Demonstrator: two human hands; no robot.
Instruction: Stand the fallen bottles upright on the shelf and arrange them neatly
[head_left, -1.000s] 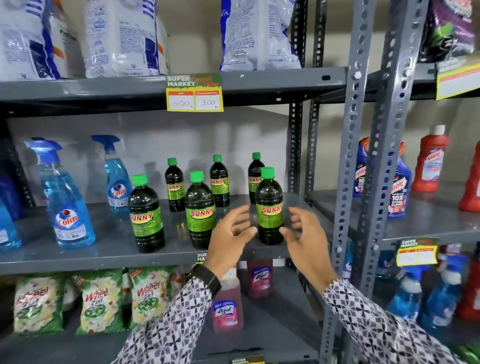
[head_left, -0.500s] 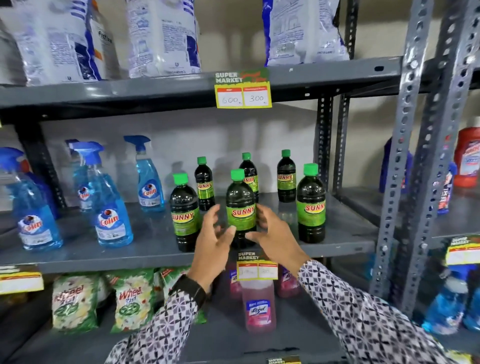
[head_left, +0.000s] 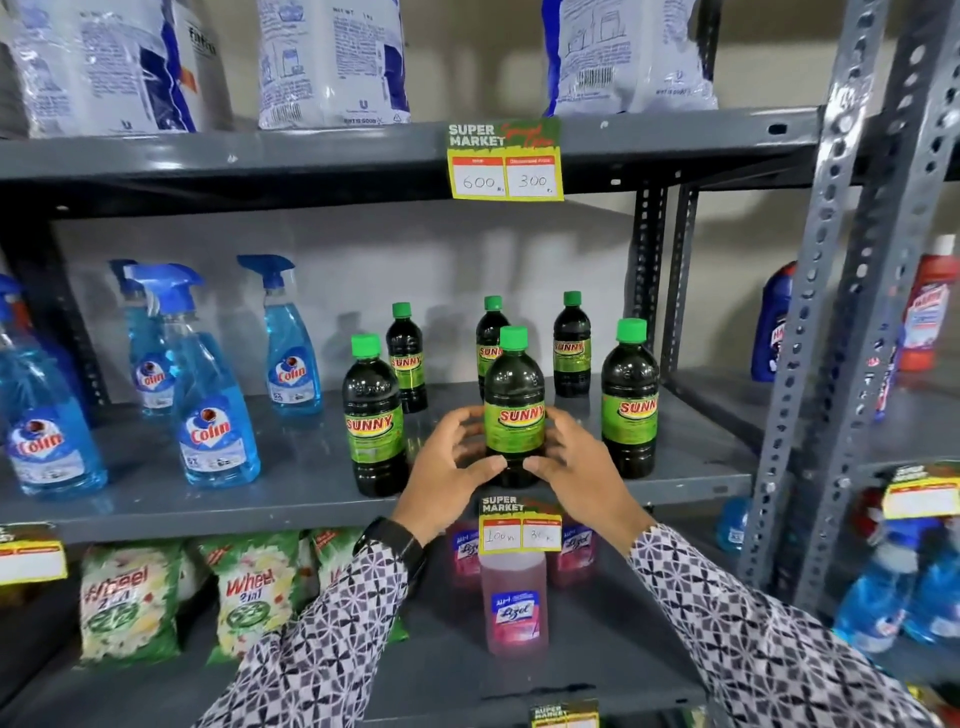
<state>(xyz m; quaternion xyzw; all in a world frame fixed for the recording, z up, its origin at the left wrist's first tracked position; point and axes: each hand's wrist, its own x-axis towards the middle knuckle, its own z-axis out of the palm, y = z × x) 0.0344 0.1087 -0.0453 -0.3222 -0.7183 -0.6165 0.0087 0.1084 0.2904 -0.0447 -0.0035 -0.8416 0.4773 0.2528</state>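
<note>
Several dark Sunny bottles with green caps stand upright on the grey middle shelf (head_left: 291, 493). The front middle bottle (head_left: 514, 400) is between my hands: my left hand (head_left: 449, 467) wraps its left side and my right hand (head_left: 576, 467) its right side, thumbs touching its lower front. A front left bottle (head_left: 373, 415) and a front right bottle (head_left: 629, 400) stand beside it. Three smaller-looking ones stand behind: back left bottle (head_left: 406, 358), back middle bottle (head_left: 488, 332), partly hidden, and back right bottle (head_left: 571, 345).
Blue Colin spray bottles (head_left: 215, 415) stand on the left of the same shelf. White bags (head_left: 332, 62) sit on the shelf above, Wheel packets (head_left: 130, 597) and pink Lizol bottles (head_left: 514, 603) below. Grey perforated uprights (head_left: 831, 312) bound the right side.
My hands left the front right bottle, moved left to the front middle bottle and closed around it. The camera view shifted left and closer.
</note>
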